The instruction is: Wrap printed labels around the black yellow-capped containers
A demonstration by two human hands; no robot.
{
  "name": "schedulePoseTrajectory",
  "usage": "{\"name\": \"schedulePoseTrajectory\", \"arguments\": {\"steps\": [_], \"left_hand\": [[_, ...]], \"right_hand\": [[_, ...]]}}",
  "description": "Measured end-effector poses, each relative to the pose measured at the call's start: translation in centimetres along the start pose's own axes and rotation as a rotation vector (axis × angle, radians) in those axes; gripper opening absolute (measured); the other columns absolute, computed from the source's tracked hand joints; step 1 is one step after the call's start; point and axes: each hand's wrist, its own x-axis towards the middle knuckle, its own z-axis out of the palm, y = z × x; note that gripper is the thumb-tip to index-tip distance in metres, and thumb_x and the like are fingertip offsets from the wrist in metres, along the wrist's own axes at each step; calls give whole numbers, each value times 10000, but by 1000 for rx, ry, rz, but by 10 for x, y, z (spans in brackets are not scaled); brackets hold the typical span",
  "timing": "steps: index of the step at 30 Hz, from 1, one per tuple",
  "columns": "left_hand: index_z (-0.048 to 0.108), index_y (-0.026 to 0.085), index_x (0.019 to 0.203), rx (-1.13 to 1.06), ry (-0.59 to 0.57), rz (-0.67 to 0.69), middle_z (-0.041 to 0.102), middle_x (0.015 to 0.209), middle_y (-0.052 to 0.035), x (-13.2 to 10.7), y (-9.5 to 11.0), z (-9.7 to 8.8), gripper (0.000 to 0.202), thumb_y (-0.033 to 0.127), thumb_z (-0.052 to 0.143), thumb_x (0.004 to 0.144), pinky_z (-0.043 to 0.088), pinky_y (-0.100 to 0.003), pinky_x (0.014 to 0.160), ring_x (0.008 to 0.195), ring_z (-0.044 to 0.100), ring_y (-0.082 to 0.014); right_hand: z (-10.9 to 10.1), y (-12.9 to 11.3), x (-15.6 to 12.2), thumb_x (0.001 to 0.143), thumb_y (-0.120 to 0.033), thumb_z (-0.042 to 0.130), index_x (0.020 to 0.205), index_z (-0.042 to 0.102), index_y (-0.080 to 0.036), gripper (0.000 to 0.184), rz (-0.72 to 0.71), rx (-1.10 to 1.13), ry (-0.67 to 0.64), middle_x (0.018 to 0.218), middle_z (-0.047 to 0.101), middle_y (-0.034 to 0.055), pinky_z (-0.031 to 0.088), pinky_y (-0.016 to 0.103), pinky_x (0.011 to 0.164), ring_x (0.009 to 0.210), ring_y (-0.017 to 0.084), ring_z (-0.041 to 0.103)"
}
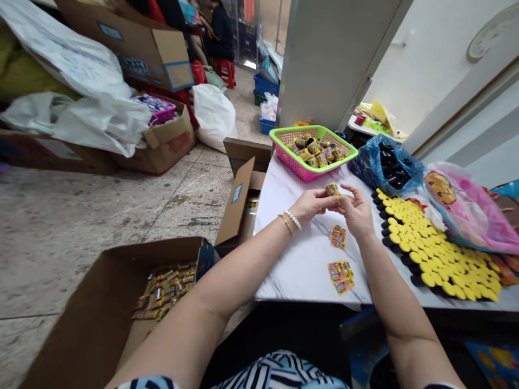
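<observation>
- I have the left hand [314, 204] pinching a small yellow printed cylinder [332, 189] by the fingertips, just in front of the green-rimmed pink basket [298, 171], above the table.
- Right hand [357, 212] meets the left one there, fingers bent and partly spread; I can't tell whether it grips the cylinder too.
- Surface: white marble-patterned table [279, 259], basket on its far part. I see similar yellow cylinders [320, 154] heaped inside the basket.
- Nearer than the basket: two groups of colorful printed slips, an upper group [338, 236] and a lower group [341, 276], lying flat.
- Right of the basket: blue plastic bag [367, 159] with black pieces in it; nearer, a tight block of yellow-topped black cylinders [446, 259].
- Behind the basket: gray panel [324, 65].
- Left of the basket, off the table: carton with raised flap [235, 208]. Nearer, a large open cardboard box [89, 302] holding yellow printed pieces [168, 292].
- Far left of the basket: white sack [214, 116] on a stained tile floor [170, 200]. Beyond it, I have a seated person [221, 32] in dark clothing on a red stool [225, 70].
</observation>
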Motion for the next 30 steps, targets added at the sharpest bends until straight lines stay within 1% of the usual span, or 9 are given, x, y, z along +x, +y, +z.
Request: {"name": "schedulePoseTrajectory", "arguments": {"steps": [4,8,11,13,17,20,24,28,30], "left_hand": [[780,121,955,-81,35,-162,694,842,-24,0,-3,1,490,392,1004,614,403,-193,581,615,535,-45],[750,134,896,-194,9,-280,684,798,-13,-1,-5,5,396,321,990,641,438,-199,570,646,594,-79],[718,137,853,-299,2,-310,633,722,18,-2,-10,9,300,306,939,741,398,-180,523,567,525,-46],[707,141,848,-339,16,-324,598,686,38,-1,-14,13,267,279,923,772,359,-168,494,526,472,-27],[710,158,873,-363,66,-308,628,728,26,1,-24,18,270,276,930,770,356,-161,485,581,536,-44],[707,156,877,-347,85,-292,638,750,19,2,-28,17,333,318,957,729,366,-161,483,609,561,-55],[707,138,909,-263,108,-270,660,796,-4,1,-33,12,492,458,983,657,327,-170,448,577,530,-54],[689,148,981,-260,68,-273,648,816,0,-3,-37,13,614,501,1004,589,308,-180,445,563,528,-62],[673,159,1011,-268,51,-294,603,773,19,-4,-35,15,633,538,984,611,319,-188,457,553,527,-72]], "right_hand": [[-9,-2,-12,838,-394,833,1377,642,-300,580,-109,-172,-99,1122,806,30,673,303,695,762,147,764],[-14,-1,-19,881,-326,782,1208,791,-277,331,-220,-228,-16,1074,818,26,682,318,725,757,144,759],[-12,4,-20,870,-312,803,1222,789,-291,354,-231,-138,-29,1132,824,24,695,383,868,925,193,793],[-9,10,-20,870,-307,805,1207,794,-295,337,-243,-123,7,1157,823,18,683,410,940,989,208,796],[-6,22,-21,873,-326,788,1118,821,-280,251,-253,-157,136,1125,831,16,677,419,960,997,219,798],[-4,25,-20,868,-363,778,1121,813,-269,272,-203,-147,145,1098,833,25,688,392,889,941,210,799],[0,24,-18,869,-429,765,1178,754,-257,354,-142,-189,52,944,824,5,672,326,729,758,167,768],[2,27,-19,869,-468,759,1070,742,-255,293,-105,-264,34,844,797,-14,627,292,603,669,161,730],[1,26,-8,870,-489,747,1052,752,-250,300,-101,-316,29,818,788,-18,592,270,551,622,147,698]]}}
